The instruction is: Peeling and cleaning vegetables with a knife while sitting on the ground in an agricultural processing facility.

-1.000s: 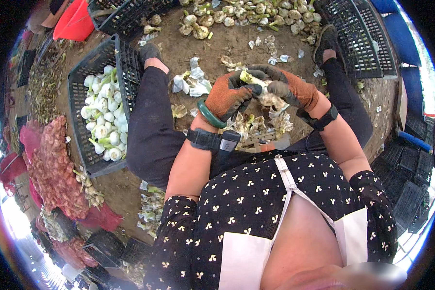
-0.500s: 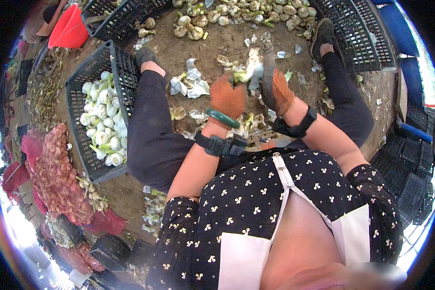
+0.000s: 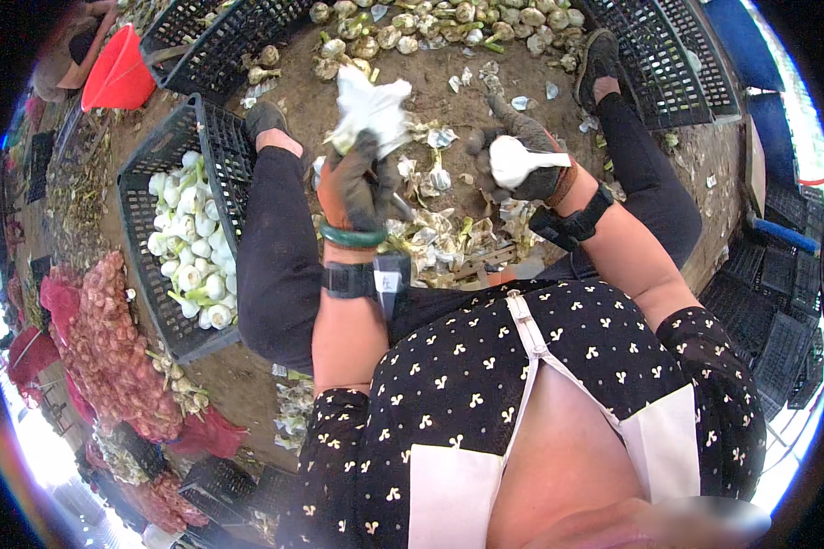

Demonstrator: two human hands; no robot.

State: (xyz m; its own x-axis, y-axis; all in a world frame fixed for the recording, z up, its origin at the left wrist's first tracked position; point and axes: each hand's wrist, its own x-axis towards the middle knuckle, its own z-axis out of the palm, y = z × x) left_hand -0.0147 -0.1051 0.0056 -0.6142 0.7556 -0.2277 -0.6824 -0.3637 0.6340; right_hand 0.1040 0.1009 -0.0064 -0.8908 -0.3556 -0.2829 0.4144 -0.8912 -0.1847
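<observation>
My left hand [image 3: 362, 192], in an orange and dark grey glove, is raised with its fingers curled. At its fingertips is a loose white sheet of garlic skin [image 3: 374, 108], blurred by motion. My right hand [image 3: 513, 174], gloved the same way, holds a clean white garlic bulb [image 3: 515, 163] on its palm, the stem end pointing right toward the wrist. Below and between the hands lie shed garlic skins [image 3: 449, 236] on the ground. Unpeeled garlic bulbs [image 3: 449, 27] with dirty outer skins form a pile at the far side.
To the left, a black crate [image 3: 156, 316] holds many clean white bulbs. Other black crates [image 3: 220, 55] stand at the far left and far right [image 3: 655, 69]. A red bucket [image 3: 119, 73] and a pink net sack of garlic [image 3: 110, 357] are further left. My legs frame the work area.
My hands have moved apart. The left has swung left with the garlic skin, and the right has turned palm up with the bare white bulb showing in it.
</observation>
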